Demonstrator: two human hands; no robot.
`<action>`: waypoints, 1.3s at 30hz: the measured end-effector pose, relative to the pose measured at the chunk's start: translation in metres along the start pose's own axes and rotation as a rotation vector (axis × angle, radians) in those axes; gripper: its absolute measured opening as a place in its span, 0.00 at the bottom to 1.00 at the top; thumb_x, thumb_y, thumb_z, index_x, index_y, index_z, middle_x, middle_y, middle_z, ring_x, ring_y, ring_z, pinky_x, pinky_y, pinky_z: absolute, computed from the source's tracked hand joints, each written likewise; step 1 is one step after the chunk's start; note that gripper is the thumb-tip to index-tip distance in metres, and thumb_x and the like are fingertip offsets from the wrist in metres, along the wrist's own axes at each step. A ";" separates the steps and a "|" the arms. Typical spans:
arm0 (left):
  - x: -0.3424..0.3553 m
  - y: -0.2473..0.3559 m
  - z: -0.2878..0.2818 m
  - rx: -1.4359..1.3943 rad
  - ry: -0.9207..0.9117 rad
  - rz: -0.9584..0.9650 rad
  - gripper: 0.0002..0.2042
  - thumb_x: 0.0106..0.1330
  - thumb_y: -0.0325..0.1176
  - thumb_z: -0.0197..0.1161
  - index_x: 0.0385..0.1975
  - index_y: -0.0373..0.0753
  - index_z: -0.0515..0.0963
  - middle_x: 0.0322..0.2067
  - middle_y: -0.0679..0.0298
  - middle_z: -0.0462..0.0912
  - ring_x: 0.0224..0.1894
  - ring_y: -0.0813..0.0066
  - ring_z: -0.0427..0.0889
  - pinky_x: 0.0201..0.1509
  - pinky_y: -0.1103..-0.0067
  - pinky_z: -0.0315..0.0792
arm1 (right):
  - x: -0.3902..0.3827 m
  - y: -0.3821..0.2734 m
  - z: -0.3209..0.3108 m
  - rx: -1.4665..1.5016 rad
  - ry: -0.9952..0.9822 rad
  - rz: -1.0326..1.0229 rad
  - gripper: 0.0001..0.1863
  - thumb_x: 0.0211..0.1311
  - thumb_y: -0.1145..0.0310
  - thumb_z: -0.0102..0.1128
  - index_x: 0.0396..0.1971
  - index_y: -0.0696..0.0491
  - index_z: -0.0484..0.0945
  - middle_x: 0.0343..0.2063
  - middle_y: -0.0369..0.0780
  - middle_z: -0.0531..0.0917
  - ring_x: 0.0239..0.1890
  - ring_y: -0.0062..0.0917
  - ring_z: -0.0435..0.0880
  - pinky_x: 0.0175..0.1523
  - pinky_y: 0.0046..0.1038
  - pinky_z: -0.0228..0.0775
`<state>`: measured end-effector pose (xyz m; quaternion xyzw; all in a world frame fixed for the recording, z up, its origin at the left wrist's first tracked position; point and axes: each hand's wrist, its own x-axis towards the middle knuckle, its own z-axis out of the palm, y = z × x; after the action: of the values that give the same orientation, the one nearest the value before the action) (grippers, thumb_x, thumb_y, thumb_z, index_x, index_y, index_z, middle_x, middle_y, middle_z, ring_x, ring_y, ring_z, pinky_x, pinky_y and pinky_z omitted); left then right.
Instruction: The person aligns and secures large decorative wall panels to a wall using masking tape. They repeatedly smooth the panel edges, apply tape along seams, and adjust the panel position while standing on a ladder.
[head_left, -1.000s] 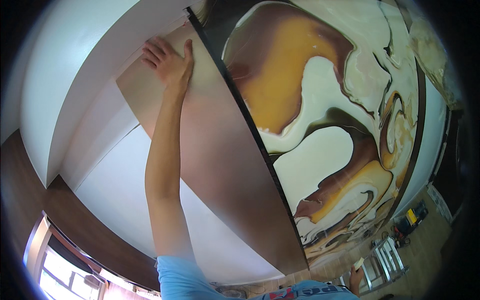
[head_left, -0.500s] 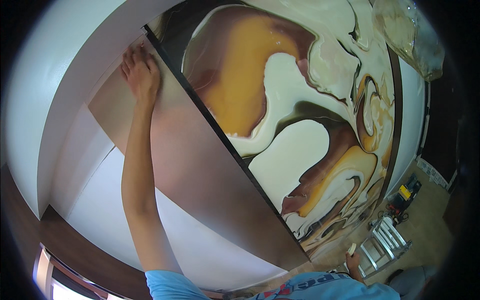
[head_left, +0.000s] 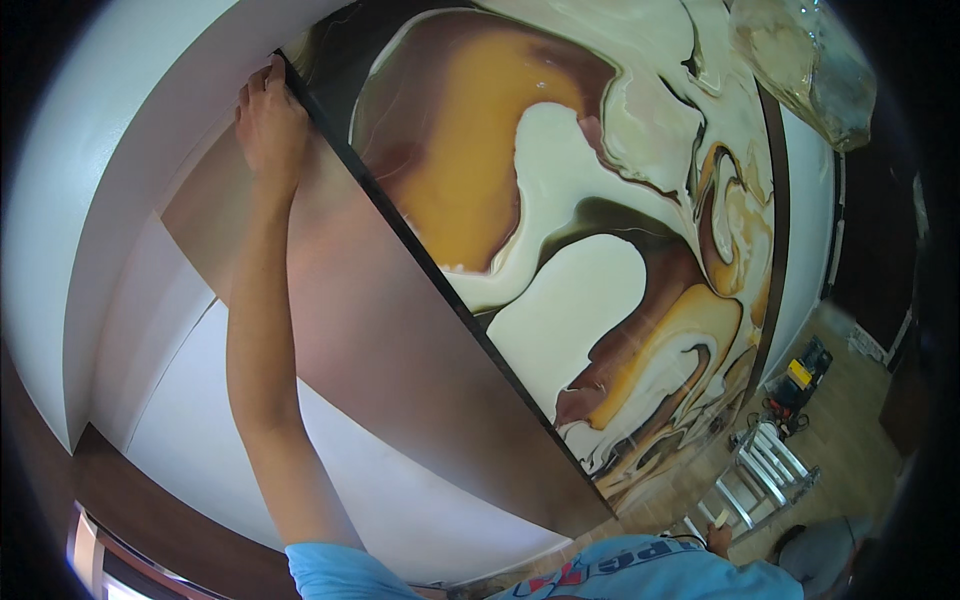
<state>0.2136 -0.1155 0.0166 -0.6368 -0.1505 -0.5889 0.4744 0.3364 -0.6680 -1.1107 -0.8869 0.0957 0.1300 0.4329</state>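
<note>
My left hand (head_left: pixel 270 125) is raised at the upper end of a long black trim strip (head_left: pixel 425 255). Its fingers are bent in, one reaching the strip's tip, and the palm side faces the surface. Beneath the hand and forearm lies a smooth brownish panel (head_left: pixel 390 350), its long edge running along the strip. Across the strip is a glossy panel (head_left: pixel 570 310) with a swirled cream, amber and brown pattern. Low on the right, my right hand (head_left: pixel 718 540) is closed round a small cream-coloured piece (head_left: pixel 721 520), perhaps a tape roll; most of it is hidden.
A metal stepladder (head_left: pixel 765 475) stands at lower right, near a dark tool with a yellow part (head_left: pixel 799 374) on the floor. A clear glassy fixture (head_left: pixel 805 65) hangs at upper right. A white curved ledge (head_left: pixel 120 170) borders the panels on the left.
My left hand has moved up to the strip's top end, its spread fingers now bent in. My right hand has dropped lower with the cream-coloured piece. The view has shifted slightly.
</note>
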 end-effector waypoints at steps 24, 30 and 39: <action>-0.070 0.049 -0.008 0.132 -0.317 0.362 0.31 0.74 0.31 0.53 0.77 0.33 0.61 0.78 0.49 0.60 0.81 0.53 0.58 0.84 0.59 0.52 | -0.097 0.033 -0.082 -0.202 -0.049 0.433 0.38 0.56 0.43 0.75 0.46 0.69 0.84 0.47 0.62 0.87 0.52 0.56 0.87 0.57 0.47 0.81; -0.133 0.114 -0.027 -0.125 -0.329 0.430 0.40 0.74 0.50 0.59 0.80 0.35 0.56 0.82 0.50 0.51 0.84 0.53 0.48 0.85 0.53 0.42 | -0.098 0.053 -0.080 -0.216 -0.056 0.361 0.43 0.56 0.39 0.74 0.45 0.73 0.83 0.46 0.65 0.86 0.52 0.57 0.87 0.56 0.49 0.81; -0.252 0.208 -0.053 -0.382 -0.652 0.685 0.47 0.69 0.63 0.60 0.80 0.38 0.56 0.82 0.52 0.50 0.84 0.52 0.46 0.86 0.48 0.35 | -0.083 0.035 -0.083 -0.234 -0.086 0.310 0.34 0.59 0.45 0.70 0.49 0.65 0.84 0.49 0.59 0.87 0.55 0.54 0.86 0.62 0.48 0.79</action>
<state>0.2718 -0.1697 -0.3046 -0.8756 0.0370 -0.1871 0.4437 0.2605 -0.7500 -1.0618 -0.8994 0.1967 0.2432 0.3052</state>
